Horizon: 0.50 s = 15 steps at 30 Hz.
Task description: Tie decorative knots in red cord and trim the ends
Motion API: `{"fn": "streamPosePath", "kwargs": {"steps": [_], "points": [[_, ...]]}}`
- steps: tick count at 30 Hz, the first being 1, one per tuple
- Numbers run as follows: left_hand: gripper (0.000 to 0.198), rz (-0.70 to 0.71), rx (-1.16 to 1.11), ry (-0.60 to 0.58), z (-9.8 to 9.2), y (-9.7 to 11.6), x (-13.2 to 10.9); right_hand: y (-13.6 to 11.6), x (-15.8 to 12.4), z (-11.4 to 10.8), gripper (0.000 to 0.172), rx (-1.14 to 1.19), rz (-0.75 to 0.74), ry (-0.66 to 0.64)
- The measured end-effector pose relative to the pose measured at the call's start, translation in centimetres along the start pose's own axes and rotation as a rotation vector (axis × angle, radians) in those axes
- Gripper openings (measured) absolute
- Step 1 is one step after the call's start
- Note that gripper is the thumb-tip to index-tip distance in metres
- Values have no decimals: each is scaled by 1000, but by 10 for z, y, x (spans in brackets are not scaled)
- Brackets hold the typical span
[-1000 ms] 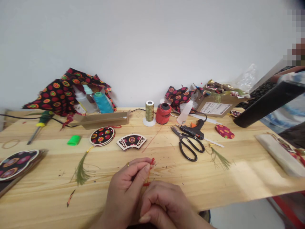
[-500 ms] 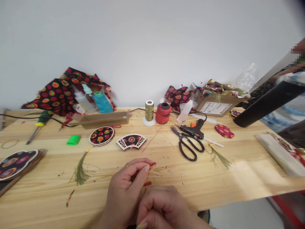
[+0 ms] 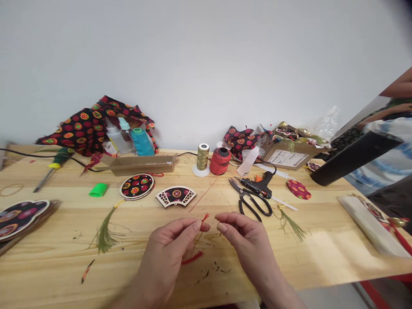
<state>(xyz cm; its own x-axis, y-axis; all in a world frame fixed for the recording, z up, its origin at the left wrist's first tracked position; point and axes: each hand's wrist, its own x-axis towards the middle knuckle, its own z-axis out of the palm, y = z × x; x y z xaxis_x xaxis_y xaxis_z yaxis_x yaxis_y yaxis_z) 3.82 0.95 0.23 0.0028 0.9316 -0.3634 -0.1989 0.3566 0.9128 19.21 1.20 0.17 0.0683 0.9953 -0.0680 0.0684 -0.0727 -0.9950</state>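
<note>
My left hand (image 3: 169, 244) pinches a thin red thread (image 3: 204, 218) between thumb and fingertips, and the thread runs down to a short red cord (image 3: 192, 258) lying on the wooden table (image 3: 309, 253). Just to the right, my right hand (image 3: 247, 242) has its fingertips close together, and I cannot tell whether they hold a fine strand. A fan-shaped wooden ornament (image 3: 176, 196) and a round fabric-faced ornament (image 3: 137, 186) lie beyond my hands. Green feather-like tassels (image 3: 103, 235) lie to the left.
Black-handled scissors (image 3: 249, 199), a glue gun (image 3: 257, 185), thread spools (image 3: 202, 161) and a cardboard box (image 3: 285, 158) line the table's back. A co-worker's arm and patterned sleeve (image 3: 386, 133) show at the right, behind a black tube (image 3: 354, 159).
My hands have separated: the right hand has moved from over the left to its right side. The red cord now lies lower and longer on the table, and the view has shifted slightly.
</note>
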Motion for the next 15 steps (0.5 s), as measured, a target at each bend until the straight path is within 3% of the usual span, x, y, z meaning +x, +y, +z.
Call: {"fn": "streamPosePath", "kwargs": {"steps": [5,10,12,15], "points": [[20,-99,-30,-45,1,1,-4,-3,7,13,11,246,84,-99],[24,20,155,-170,1,3,-3,-4,5,18,9,307,37,-155],[22,63,221,-188,-8,2,-8,-3,3,17,9,302,-14,-139],[34,251,387,-44,-37,-6,-26,-3,0,11,8,296,-104,-118]]}}
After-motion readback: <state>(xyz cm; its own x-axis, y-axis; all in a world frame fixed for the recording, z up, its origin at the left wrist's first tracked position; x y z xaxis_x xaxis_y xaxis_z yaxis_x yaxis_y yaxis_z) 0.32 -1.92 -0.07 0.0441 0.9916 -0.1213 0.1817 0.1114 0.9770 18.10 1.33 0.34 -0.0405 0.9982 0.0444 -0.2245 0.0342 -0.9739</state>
